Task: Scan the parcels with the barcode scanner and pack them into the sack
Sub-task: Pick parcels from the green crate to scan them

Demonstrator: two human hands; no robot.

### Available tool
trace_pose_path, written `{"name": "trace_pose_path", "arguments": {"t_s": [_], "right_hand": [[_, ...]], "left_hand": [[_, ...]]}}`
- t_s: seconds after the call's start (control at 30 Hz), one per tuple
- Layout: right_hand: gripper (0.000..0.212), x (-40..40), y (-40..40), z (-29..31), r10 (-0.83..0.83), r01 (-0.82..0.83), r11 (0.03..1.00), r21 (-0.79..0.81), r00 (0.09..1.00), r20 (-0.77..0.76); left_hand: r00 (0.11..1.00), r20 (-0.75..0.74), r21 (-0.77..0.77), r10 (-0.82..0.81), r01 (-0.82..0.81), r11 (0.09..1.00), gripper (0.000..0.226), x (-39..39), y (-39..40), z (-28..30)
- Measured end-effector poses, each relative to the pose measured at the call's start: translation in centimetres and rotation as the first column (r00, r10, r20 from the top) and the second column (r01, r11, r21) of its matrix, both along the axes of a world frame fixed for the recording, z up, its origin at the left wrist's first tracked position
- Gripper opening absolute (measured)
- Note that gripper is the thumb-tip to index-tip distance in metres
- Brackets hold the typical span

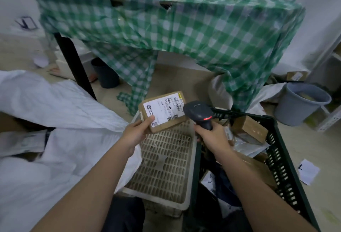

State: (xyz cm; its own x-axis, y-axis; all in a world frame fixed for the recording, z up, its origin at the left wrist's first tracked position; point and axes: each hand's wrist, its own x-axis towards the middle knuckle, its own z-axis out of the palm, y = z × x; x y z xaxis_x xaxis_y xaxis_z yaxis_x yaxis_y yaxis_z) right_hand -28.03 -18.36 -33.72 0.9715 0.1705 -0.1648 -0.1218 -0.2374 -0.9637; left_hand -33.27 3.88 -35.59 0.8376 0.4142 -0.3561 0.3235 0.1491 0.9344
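The sack (46, 130) lies left of the upturned crate (166, 167); the basket (276, 148) of parcels (249, 126) stands right of it. Behind them stands the table (166, 19), a bucket (300, 102) beside its right end.

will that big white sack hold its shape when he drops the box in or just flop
Probably flop: the sack lies crumpled in soft folds. The cardboard box looks stiff, with flat faces and sharp edges, and likely light, since the left hand holds it by one corner.
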Motion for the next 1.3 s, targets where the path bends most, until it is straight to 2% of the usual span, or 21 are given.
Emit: {"name": "trace_pose_path", "arguments": {"t_s": [0.1, 0.17, 0.3, 0.5, 0.63, 0.87, 1.0, 1.17, 1.3], "right_hand": [[0.012, -0.4, 0.8, 0.2, 0.144, -0.146, 0.987, -0.06, 0.989, -0.039], [0.016, -0.6, 1.3, -0.1, 0.184, -0.188, 0.977, -0.103, 0.982, -0.046], [0.026, -0.9, 1.7, -0.1, 0.199, -0.2, 0.966, -0.164, 0.98, -0.02], [0.023, -1.4, 1.7, 0.1, 0.242, -0.243, 0.924, -0.297, 0.97, -0.041], [0.019, -1.6, 1.8, 0.3, 0.244, -0.243, 0.914, -0.325, 0.969, -0.039], [0.019, -1.3, 2.1, -0.2, 0.232, -0.236, 0.937, -0.259, 0.972, -0.045], [0.016, -1.5, 2.8, -0.5, 0.191, -0.192, 0.973, -0.131, 0.981, -0.023], [0.02, -2.2, 5.8, 0.2, 0.129, -0.127, 0.991, -0.027, 0.989, 0.072], [0.02, -3.1, 10.4, 1.1, 0.069, -0.076, 0.994, 0.073, 0.993, 0.1]], "left_hand": [[0.999, 0.018, -0.04, 0.045, -0.044, 0.998, 0.036, -0.7, 1.3, 0.0], [0.996, 0.033, -0.072, 0.082, -0.079, 0.994, 0.033, -0.8, 1.9, -0.2], [0.991, 0.047, -0.1, 0.126, -0.121, 0.988, 0.032, -0.9, 2.7, -0.6], [0.99, 0.068, -0.108, 0.124, -0.117, 0.987, 0.039, -0.8, 3.1, -0.8], [0.989, 0.069, -0.119, 0.132, -0.124, 0.985, 0.037, -0.8, 2.9, -0.7], [0.986, 0.086, -0.117, 0.143, -0.132, 0.984, 0.038, -0.7, 3.0, -0.7], [0.983, 0.102, -0.101, 0.152, -0.142, 0.985, 0.038, -1.2, 2.9, -0.3], [0.957, 0.162, -0.03, 0.238, -0.237, 0.971, 0.037, -4.2, 3.6, 1.9], [0.918, 0.202, 0.058, 0.34, -0.358, 0.932, 0.034, -9.7, 6.3, 4.0]]}}
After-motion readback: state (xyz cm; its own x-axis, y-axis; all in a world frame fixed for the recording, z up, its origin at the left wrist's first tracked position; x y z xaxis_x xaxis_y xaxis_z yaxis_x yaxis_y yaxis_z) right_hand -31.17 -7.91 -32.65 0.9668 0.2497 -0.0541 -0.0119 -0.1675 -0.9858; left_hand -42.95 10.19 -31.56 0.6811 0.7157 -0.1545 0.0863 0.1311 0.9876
